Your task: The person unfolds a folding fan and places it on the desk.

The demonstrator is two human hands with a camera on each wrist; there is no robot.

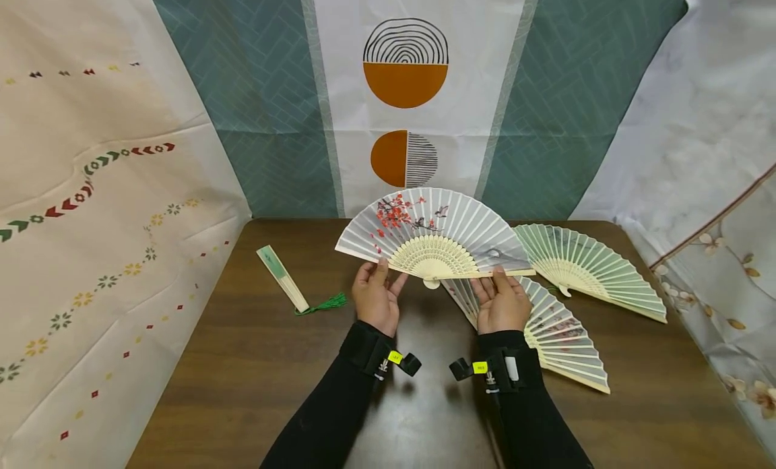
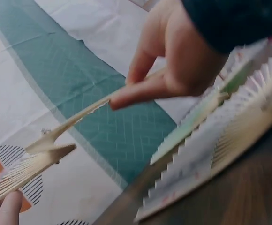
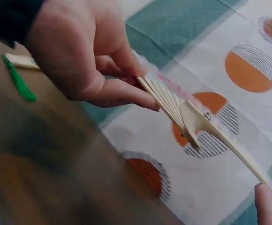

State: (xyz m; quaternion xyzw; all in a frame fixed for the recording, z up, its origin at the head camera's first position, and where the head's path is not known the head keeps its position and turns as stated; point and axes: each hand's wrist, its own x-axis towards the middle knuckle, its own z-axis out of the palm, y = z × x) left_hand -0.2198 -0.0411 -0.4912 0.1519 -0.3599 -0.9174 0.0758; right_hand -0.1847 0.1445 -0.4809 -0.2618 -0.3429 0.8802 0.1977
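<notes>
Forward, left hand on fan

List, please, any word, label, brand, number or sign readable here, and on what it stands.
No text is readable.
Left yellow label, on the left wrist camera rig: too small to read.
Right yellow label, on the right wrist camera rig: too small to read.

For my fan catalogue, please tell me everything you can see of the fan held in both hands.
The fan is spread open, white to pale grey, with red blossoms and dark branches at left. The pleated leaf looks like paper or cloth; the pierced, cream ribs look like bamboo or wood, meeting at a rounded lower end. It is held above the table, painted side towards the head camera. The left hand and right hand pinch its outer sticks.
</notes>
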